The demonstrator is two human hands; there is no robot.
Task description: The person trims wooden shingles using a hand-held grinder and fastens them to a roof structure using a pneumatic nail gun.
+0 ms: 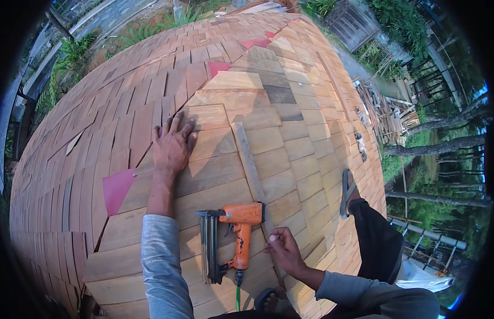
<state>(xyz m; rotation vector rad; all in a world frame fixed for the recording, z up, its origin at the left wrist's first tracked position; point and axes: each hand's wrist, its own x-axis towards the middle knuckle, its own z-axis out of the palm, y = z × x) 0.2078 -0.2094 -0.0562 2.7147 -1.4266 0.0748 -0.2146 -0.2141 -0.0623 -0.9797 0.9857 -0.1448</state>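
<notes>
My left hand (173, 146) lies with fingers spread on the wooden shingles (215, 165), its fingertips beside the seam where two roof slopes meet. Below and right of it, an orange and black nail gun (241, 215) rests on the shingles, a green air hose (238, 297) fitted to its handle end. Just right of the nail gun is my right hand (287, 251), thumb and fingers drawn together; whatever they may pinch is too small to make out. A long narrow wooden strip (248, 159) runs down the slope between my two hands.
Pink sheet pieces (118, 190) stick out along the seam. My sandalled foot (347, 194) stands on the right slope, which ends at an edge above trees. Scrap wood (388, 109) is piled on the ground beyond. A ladder-like frame (428, 244) is at lower right.
</notes>
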